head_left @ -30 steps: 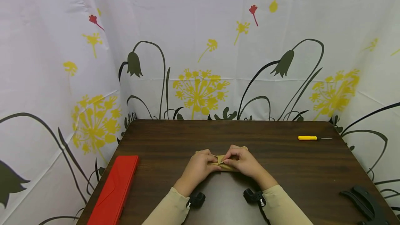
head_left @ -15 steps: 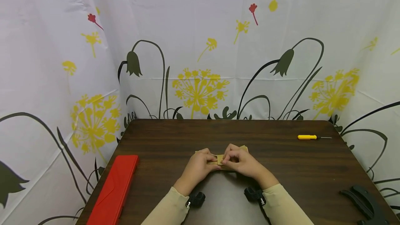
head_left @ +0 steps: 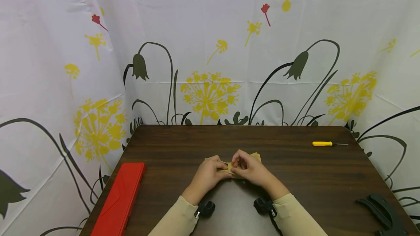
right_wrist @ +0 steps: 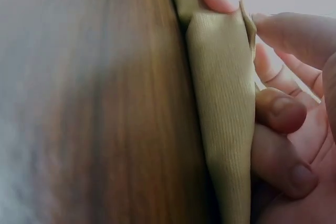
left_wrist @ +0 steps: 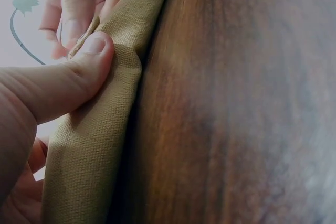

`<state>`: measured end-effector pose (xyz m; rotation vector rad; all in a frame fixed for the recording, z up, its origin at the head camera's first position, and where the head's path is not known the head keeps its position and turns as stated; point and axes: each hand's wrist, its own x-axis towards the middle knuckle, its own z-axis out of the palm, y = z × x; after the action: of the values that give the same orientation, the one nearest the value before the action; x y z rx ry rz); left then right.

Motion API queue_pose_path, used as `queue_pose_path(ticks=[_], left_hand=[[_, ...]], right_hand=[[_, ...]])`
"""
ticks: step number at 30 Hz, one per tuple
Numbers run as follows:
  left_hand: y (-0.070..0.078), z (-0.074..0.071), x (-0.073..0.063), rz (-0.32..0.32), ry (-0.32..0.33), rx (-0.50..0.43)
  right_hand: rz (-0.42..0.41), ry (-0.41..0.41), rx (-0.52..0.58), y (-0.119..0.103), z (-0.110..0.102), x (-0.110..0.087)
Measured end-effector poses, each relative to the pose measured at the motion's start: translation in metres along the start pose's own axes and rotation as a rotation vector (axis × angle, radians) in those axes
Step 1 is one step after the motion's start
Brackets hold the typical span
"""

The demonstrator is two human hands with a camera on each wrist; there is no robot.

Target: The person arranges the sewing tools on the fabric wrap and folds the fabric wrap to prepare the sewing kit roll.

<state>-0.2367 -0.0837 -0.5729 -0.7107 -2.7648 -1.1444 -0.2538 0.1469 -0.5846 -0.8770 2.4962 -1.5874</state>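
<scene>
A tan woven fabric piece (head_left: 257, 156), folded and with a small raised tab in its middle, is between both hands over the table. My left hand (head_left: 207, 173) grips its left part; in the left wrist view the thumb (left_wrist: 86, 72) presses on the cloth beside the tab. My right hand (head_left: 250, 168) holds the right part. Seen from the right wrist, its thumb (right_wrist: 299, 38) touches the tab's edge while curled fingers (right_wrist: 281, 163) lie against the back of the fabric (right_wrist: 223, 93). The hands hide much of the cloth.
On the dark wooden table (head_left: 177, 141), a long red case (head_left: 119, 196) lies at the left. A yellow-handled screwdriver (head_left: 323, 144) lies at the far right. Nearer, at the right edge, is a black curved tool (head_left: 380, 212). A flower-printed curtain (head_left: 203, 28) hangs behind.
The right hand's fingers have lifted and shifted slightly left at the tab, and its wrist has moved a little left. The left hand keeps its grip almost unmoved.
</scene>
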Motion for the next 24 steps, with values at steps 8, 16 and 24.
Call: queue_pose_path(ticks=[8, 16, 24], left_hand=[[0.000, 0.000, 0.000, 0.001, -0.009, 0.006], [-0.001, -0.001, -0.001, 0.006, -0.008, -0.004], [0.000, -0.001, 0.000, -0.003, -0.016, 0.015]], right_hand=[[0.027, 0.006, -0.060, -0.004, 0.004, 0.000], [-0.011, 0.010, -0.288, -0.010, 0.010, 0.001], [0.168, 0.044, -0.201, -0.025, 0.016, 0.005]])
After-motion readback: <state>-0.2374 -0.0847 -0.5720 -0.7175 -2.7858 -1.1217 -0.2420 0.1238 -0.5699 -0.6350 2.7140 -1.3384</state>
